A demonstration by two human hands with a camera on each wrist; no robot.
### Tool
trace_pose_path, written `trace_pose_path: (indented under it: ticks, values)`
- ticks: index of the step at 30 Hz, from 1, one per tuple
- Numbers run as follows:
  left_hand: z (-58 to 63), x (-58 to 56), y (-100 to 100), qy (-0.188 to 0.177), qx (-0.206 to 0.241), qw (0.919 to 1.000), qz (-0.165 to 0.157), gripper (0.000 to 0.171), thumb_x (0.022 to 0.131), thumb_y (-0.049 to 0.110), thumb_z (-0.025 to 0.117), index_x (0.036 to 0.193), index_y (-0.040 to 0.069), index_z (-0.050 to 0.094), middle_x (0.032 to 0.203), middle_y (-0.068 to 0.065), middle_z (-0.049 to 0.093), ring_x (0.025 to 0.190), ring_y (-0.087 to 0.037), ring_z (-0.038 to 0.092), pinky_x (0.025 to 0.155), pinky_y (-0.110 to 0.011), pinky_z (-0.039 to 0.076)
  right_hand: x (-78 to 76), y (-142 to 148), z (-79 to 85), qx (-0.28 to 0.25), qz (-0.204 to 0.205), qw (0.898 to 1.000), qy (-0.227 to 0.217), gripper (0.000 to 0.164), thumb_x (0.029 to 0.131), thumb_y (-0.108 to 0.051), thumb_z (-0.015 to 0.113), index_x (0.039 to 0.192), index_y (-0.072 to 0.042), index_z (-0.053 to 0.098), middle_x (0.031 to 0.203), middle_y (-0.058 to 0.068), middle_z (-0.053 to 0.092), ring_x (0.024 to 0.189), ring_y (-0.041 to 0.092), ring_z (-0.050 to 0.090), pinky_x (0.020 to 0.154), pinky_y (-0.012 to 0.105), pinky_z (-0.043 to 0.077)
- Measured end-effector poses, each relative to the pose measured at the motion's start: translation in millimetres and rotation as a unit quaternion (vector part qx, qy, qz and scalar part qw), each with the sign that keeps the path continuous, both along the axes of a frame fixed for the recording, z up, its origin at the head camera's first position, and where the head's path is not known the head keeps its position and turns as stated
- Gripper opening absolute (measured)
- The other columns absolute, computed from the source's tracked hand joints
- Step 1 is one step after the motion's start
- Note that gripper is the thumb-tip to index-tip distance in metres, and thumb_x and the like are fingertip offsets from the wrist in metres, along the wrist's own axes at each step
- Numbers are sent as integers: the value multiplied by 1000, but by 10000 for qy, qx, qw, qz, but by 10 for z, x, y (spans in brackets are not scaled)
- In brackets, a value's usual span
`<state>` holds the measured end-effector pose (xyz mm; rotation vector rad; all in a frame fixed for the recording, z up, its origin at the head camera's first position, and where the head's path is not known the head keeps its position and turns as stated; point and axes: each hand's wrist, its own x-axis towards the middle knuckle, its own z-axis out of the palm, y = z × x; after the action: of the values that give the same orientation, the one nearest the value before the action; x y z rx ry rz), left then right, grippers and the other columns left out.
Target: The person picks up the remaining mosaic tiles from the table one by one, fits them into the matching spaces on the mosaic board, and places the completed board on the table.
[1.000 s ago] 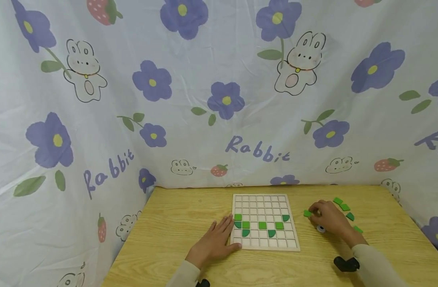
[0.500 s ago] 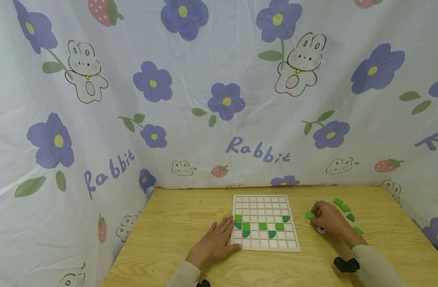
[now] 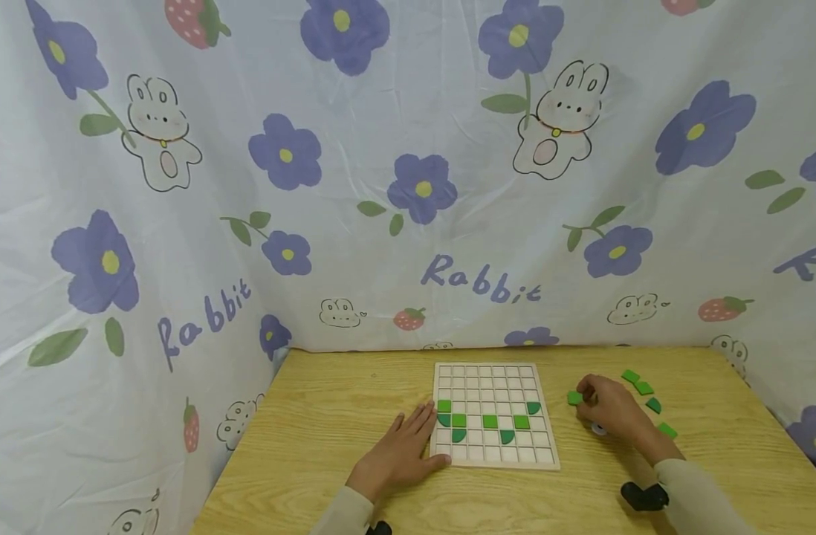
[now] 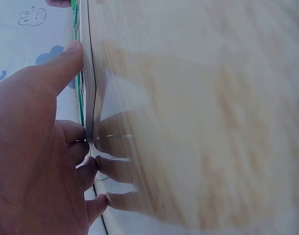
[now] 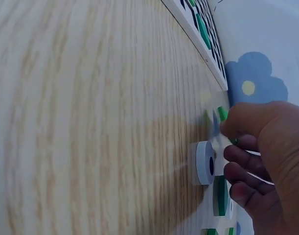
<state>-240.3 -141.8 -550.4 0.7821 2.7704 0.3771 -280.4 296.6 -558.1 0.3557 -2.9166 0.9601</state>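
Note:
A pale wooden grid board [image 3: 484,371] lies on the table, with several light green square tiles [image 3: 490,421] and dark green quarter-round tiles [image 3: 507,437] in its cells. My left hand [image 3: 401,449] rests flat at the board's left side, fingers extended, fingertips and thumb at its edge. To the right of the board, my right hand [image 3: 612,407] pinches a light green square tile [image 3: 574,398] between thumb and finger, just above the table. Partly hidden beneath that hand is a white round piece with a dark centre [image 5: 204,163].
Beyond and beside the right hand lie loose green square tiles [image 3: 643,388] and a dark green quarter-round tile [image 3: 653,406]. Another green tile [image 3: 667,431] is near the right wrist. A patterned cloth [image 3: 381,260] hangs behind the wooden table [image 3: 328,394].
My right hand and the pinched tile have shifted only slightly, a little right and then back left. The left hand and the board have stayed put.

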Motion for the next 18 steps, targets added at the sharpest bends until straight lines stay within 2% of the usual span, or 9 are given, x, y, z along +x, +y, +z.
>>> trace_pose_path:
  ticks: [9, 18]
  values:
    - [28, 1, 2, -74, 41, 10000, 16, 92, 106, 66, 50, 172, 8, 21, 181, -8, 13, 168, -29, 16, 133, -61, 19, 20, -92, 70, 108, -116, 9992, 363, 24, 91, -13, 79, 109, 0, 71, 98, 8, 70, 84, 18, 63, 69, 37, 55]
    - [-1, 3, -9, -8, 35, 10000, -71, 92, 107, 68, 45, 172, 7, 20, 181, -10, 12, 167, -31, 15, 132, -63, 19, 13, -270, 181, -125, -50, 9997, 227, 24, 95, -16, 75, 114, -3, 69, 100, 6, 68, 80, 14, 57, 64, 32, 49]
